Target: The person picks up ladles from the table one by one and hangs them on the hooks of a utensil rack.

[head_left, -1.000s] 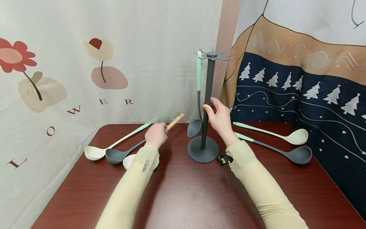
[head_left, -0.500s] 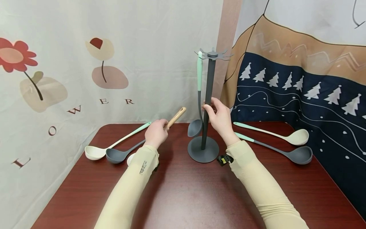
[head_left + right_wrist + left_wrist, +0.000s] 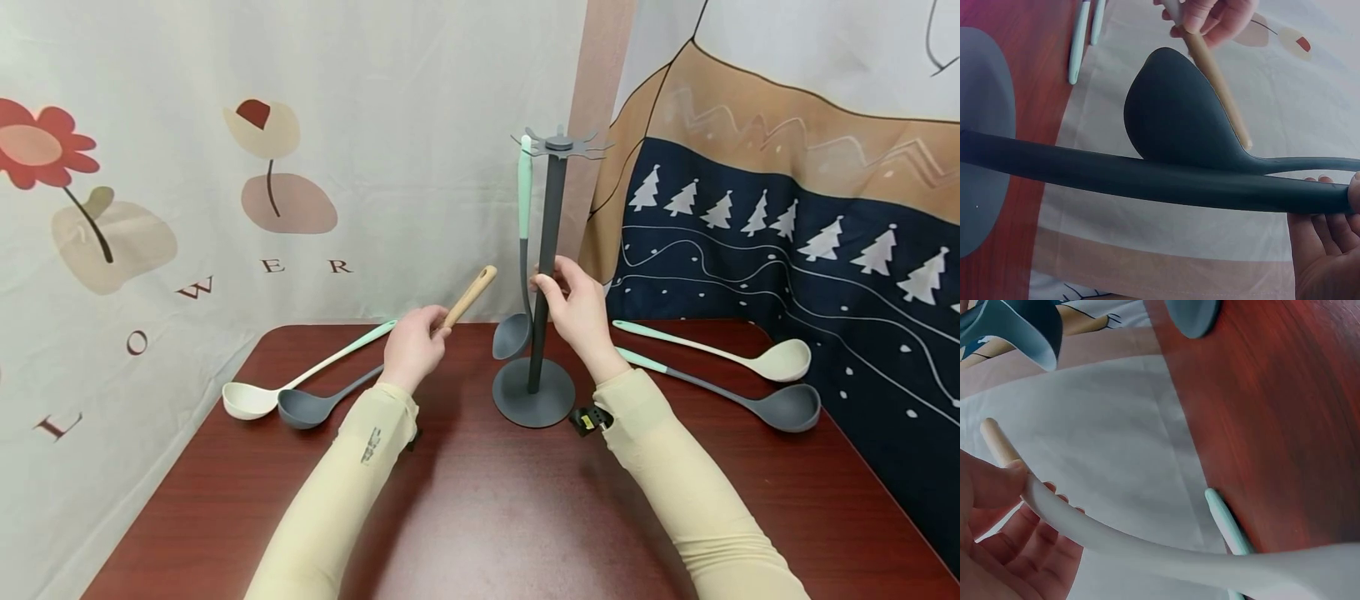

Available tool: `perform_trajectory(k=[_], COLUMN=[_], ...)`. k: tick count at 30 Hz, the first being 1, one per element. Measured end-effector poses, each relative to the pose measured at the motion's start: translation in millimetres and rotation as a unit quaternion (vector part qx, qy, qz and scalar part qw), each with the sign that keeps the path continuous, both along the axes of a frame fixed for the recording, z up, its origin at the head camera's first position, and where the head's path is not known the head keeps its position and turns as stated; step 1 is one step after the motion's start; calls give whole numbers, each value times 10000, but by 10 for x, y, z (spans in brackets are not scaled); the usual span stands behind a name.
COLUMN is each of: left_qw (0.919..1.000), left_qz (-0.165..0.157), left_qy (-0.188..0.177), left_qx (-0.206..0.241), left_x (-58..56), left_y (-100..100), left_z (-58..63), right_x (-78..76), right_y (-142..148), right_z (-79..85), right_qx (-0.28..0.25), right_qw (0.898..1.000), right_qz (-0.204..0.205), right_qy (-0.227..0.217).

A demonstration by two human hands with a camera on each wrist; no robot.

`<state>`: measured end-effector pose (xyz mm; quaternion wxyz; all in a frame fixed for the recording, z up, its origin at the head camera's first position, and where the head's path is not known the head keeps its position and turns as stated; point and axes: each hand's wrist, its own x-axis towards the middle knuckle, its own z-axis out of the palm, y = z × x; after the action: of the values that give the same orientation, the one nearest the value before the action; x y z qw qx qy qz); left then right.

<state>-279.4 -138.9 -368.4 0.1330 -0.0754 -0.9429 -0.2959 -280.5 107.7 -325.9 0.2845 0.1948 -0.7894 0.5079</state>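
My left hand (image 3: pixel 415 346) holds a white ladle with a wooden handle (image 3: pixel 472 294), thumb and fingers pinching it where the wood meets the white shaft (image 3: pixel 1135 544). The handle slants up to the right, and my sleeve hides the bowl in the head view. Just right of it stands a dark grey utensil rack (image 3: pixel 552 208) with a round base and a ring of hooks on top. My right hand (image 3: pixel 577 308) grips the rack's pole around mid-height. From a left-side hook hangs a grey ladle (image 3: pixel 511 336) with a mint handle, its bowl low beside the pole.
On the table's left lie a white ladle (image 3: pixel 251 401) and a grey ladle (image 3: pixel 303 410). Another white ladle (image 3: pixel 780 360) and grey ladle (image 3: pixel 787 407) lie at the right. Printed curtains (image 3: pixel 420 167) hang behind the reddish-brown table (image 3: pixel 480 517).
My left hand has lifted the wooden-handled ladle slightly up and right, toward the rack. Its white bowl has slipped from sight behind my sleeve. My right hand stays on the pole.
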Motion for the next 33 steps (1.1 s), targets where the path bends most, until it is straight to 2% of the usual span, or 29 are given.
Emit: perform_trajectory(k=[7, 14, 21, 27, 33], left_qw=[9987, 9951, 9870, 9811, 9711], left_qz=[-96, -168, -284, -362, -533], left_qy=[339, 743, 1205, 1303, 1401], left_qx=[377, 626, 1024, 1382, 1854], left_x=[59, 79, 74, 93, 113], left_y=[29, 25, 37, 55, 78], left_z=[63, 56, 39, 62, 125], right_x=[6, 13, 11, 16, 20], right_y=[0, -4, -4, -6, -1], right_z=[3, 5, 12, 10, 14], right_qx=[-16, -3, -9, 7, 17], right_qw=[10000, 10000, 10000, 10000, 10000], right_qz=[4, -16, -13, -21, -25], right_qy=[3, -27, -21, -61, 7])
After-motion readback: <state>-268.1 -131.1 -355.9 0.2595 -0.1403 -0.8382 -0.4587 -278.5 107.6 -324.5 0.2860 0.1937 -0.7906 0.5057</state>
